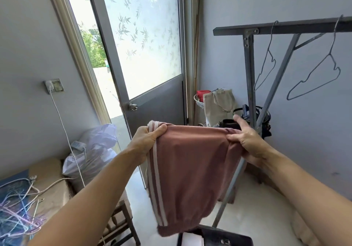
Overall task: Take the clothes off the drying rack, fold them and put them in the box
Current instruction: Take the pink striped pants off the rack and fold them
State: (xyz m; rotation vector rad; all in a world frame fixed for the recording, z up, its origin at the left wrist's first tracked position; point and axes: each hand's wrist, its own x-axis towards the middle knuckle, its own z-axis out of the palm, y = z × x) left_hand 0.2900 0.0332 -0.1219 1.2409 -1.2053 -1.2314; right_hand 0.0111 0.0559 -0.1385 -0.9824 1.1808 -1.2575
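Holding the pink trousers [188, 171] out in front of me at chest height, I have both arms stretched forward. My left hand [147, 141] clenches the striped edge, thumb on top and fingers curled under the cloth. My right hand [245, 139] pinches the other top corner between thumb and fingers, with the forefinger raised. The folded garment hangs straight down from that top edge, its long axis vertical, two white side stripes running down the left side to the cuff.

Below the cuff sits a dark box [219, 238] at the bottom of the view, with something white inside. To my lower left lies a tangle of wire hangers [17, 213] on a cardboard carton, and a stuffed plastic bag [91, 150] stands beyond it. Behind the trousers rises the grey drying rack [282, 28], carrying two bare wire hangers [316, 78]. Farther back a canvas tote bag [219, 104] stands by the grey door [152, 101] with frosted glass.
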